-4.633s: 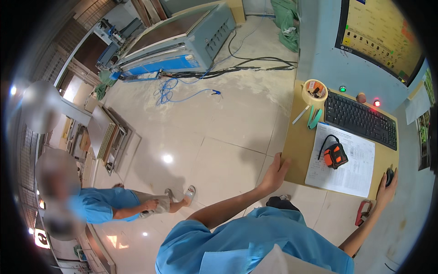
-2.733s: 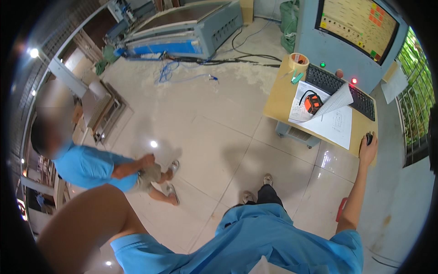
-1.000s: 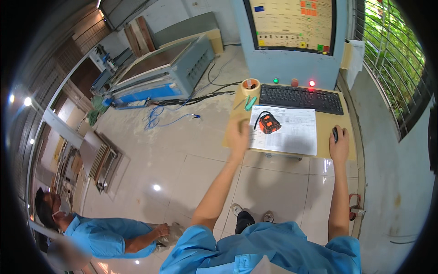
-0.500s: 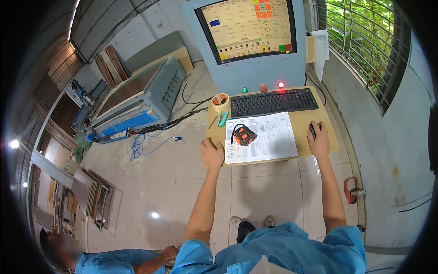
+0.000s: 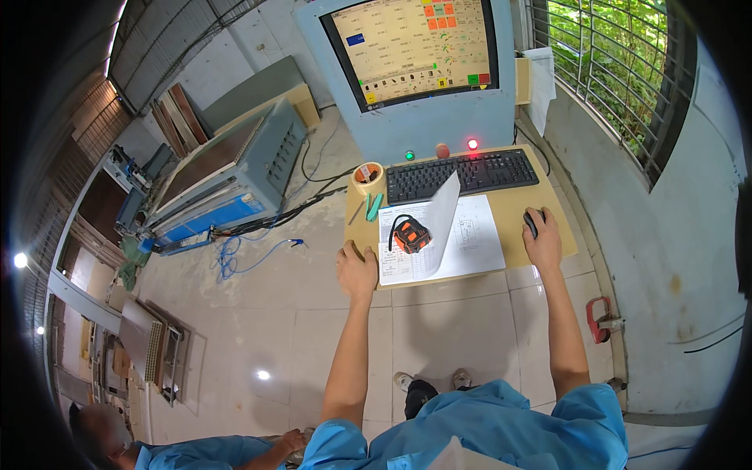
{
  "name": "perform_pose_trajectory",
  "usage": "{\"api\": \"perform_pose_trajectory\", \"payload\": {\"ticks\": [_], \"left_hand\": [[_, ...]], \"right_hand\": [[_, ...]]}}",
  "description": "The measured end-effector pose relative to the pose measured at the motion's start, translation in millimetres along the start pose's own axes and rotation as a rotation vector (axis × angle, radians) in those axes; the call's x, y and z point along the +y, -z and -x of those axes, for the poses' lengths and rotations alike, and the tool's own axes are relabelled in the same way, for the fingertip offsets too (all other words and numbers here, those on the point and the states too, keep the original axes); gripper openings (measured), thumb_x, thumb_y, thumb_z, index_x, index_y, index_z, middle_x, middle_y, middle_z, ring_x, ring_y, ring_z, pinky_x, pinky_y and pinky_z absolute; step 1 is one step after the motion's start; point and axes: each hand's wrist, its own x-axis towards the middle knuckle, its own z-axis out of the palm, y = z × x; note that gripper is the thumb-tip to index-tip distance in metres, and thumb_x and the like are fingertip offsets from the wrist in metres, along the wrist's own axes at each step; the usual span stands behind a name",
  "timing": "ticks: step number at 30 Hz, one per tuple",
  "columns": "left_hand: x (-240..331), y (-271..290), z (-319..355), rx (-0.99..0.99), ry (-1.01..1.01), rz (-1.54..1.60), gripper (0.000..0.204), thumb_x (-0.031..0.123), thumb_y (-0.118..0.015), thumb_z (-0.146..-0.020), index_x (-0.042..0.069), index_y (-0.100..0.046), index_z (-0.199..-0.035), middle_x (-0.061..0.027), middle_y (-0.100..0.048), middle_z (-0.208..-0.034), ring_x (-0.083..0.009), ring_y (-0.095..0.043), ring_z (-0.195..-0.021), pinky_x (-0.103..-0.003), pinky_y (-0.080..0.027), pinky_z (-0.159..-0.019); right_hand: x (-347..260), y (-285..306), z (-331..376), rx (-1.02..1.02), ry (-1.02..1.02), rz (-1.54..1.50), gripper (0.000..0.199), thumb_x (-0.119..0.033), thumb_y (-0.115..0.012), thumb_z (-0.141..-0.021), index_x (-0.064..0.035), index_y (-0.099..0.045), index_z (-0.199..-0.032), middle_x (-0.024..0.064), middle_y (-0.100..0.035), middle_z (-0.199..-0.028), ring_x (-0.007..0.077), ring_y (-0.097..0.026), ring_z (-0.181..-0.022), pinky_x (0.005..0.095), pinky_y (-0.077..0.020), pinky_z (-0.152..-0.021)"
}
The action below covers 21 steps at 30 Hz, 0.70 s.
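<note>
My right hand (image 5: pixel 544 239) is wrapped around a black computer mouse (image 5: pixel 533 225) at the right side of the small wooden tabletop (image 5: pixel 521 261). At the near left corner, my left hand (image 5: pixel 356 270) is closed on the tabletop's edge, thumb uppermost and fingertips partly hidden. Between my hands lie printed paper sheets (image 5: pixel 479 243), the top one with its right part curling up. A black and orange tape measure (image 5: pixel 410 234) sits on the left part of the sheets.
Behind the papers is a black keyboard (image 5: pixel 462 174), with a tape roll (image 5: pixel 368 178) and green cutter (image 5: pixel 375 207) to its left. A blue console with a lit screen (image 5: pixel 415 47) stands beyond. A flatbed machine (image 5: pixel 227 172) is far left; a co-worker's sleeve (image 5: pixel 204 453) shows lower left.
The top sheet's right part, flat before, has risen and folded leftward, uncovering a drawing on the sheet below. Both hands stay in place; the whole view has shifted slightly.
</note>
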Motion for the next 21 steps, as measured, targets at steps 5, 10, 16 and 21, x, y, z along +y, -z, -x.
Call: {"api": "perform_pose_trajectory", "payload": {"ticks": [5,10,16,21], "left_hand": [[-1.4,0.3,1.2,0.023,-0.028,-0.008,0.054,0.037,-0.068,-0.095,0.006,-0.057,-0.138,-0.0239,-0.061,-0.133,-0.0425,-0.062,-0.118,-0.052,-0.051,-0.099],[-3.7,-1.9,0.7,0.017,-0.023,-0.001,0.055,0.038,-0.068,-0.095,0.007,-0.057,-0.138,-0.0234,-0.061,-0.133,-0.0425,-0.061,-0.12,-0.052,-0.05,-0.1],[-3.9,-2.7,1.0,0.04,-0.03,-0.004,0.054,0.036,-0.068,-0.094,0.006,-0.057,-0.137,-0.0237,-0.061,-0.132,-0.0431,-0.062,-0.117,-0.053,-0.051,-0.098],[-4.0,-3.9,0.5,0.023,-0.014,0.011,0.054,0.036,-0.068,-0.094,0.006,-0.057,-0.138,-0.0243,-0.061,-0.132,-0.0438,-0.062,-0.118,-0.053,-0.051,-0.098]], "right_hand": [[0.6,-1.6,0.5,0.028,0.019,-0.019,0.047,-0.019,-0.071,-0.092,-0.0188,-0.064,-0.139,0.0227,-0.053,-0.149,0.0417,-0.055,-0.134,0.0483,-0.0494,-0.108],[1.8,-3.7,0.8,0.04,0.013,-0.018,0.047,-0.02,-0.07,-0.092,-0.019,-0.063,-0.139,0.0225,-0.054,-0.149,0.0421,-0.055,-0.132,0.0489,-0.0497,-0.107],[-0.4,-2.8,2.7,0.068,-0.003,-0.014,0.045,-0.02,-0.071,-0.091,-0.0189,-0.066,-0.136,0.0229,-0.055,-0.147,0.0419,-0.056,-0.131,0.0485,-0.0503,-0.106],[1.7,-3.3,3.4,0.093,-0.062,-0.014,0.045,-0.02,-0.071,-0.089,-0.0186,-0.068,-0.134,0.0235,-0.056,-0.145,0.0415,-0.058,-0.129,0.0484,-0.0504,-0.106]]}}
